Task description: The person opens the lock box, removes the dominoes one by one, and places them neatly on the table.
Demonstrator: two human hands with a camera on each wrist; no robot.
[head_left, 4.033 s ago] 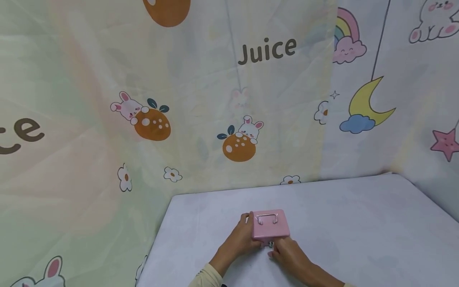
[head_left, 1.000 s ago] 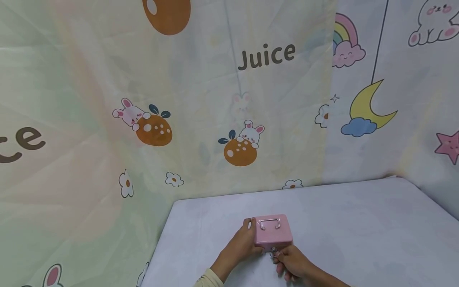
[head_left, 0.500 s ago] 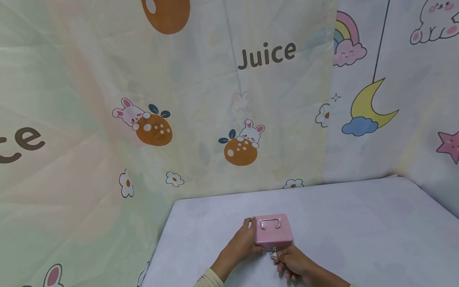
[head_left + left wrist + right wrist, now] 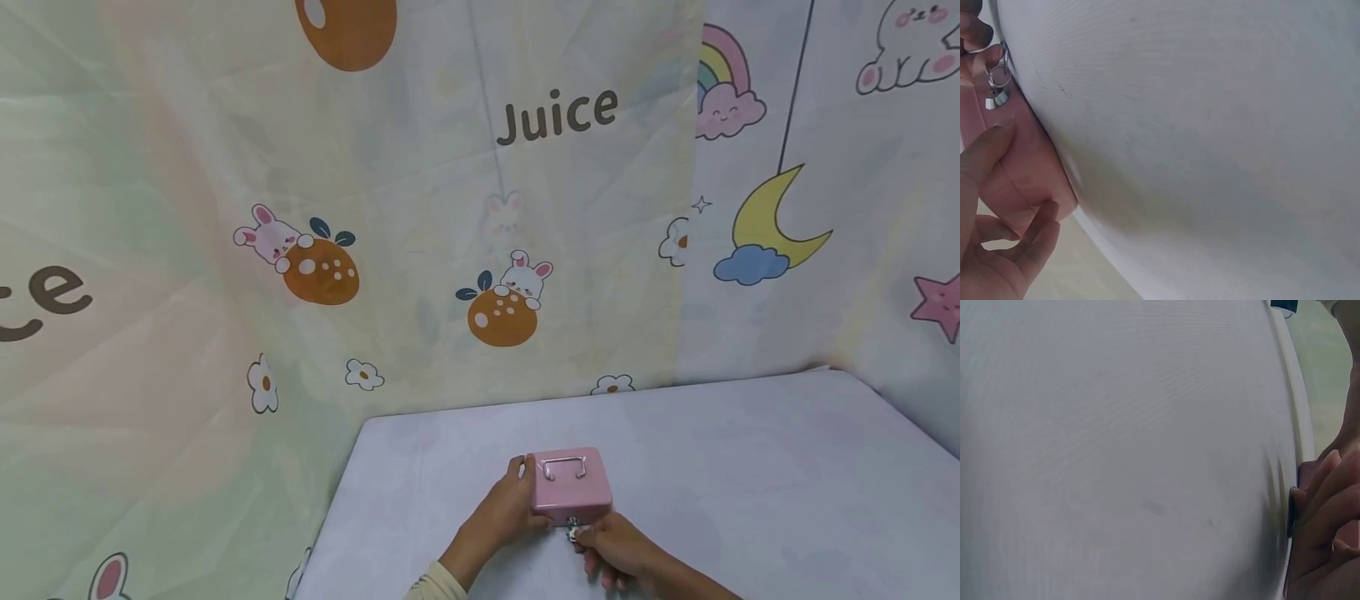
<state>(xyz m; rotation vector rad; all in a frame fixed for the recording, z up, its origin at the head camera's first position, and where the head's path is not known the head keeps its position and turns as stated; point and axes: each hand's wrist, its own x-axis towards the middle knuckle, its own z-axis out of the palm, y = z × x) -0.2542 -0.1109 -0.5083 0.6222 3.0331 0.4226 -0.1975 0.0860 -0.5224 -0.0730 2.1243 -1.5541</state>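
Observation:
A small pink cash box with a thin metal handle on its closed lid sits on the white table. My left hand grips its left side, thumb along the front and fingers round the far corner. A silver lock juts from the front, with a metal ring beside it. My right hand pinches a small key on this ring at the lock, and the fingers cover most of the key. In the right wrist view, a flat metal piece shows beside the right fingertips.
White cloth covers the table. Behind it hangs a printed curtain with rabbits and oranges, meeting the table's back edge. A dark object shows at the top of the right wrist view.
Since four seconds ago, my right hand has drawn slightly back from the box front, and its fingers have turned at the lock. Lately the metal pieces shift slightly; my left hand keeps its grip.

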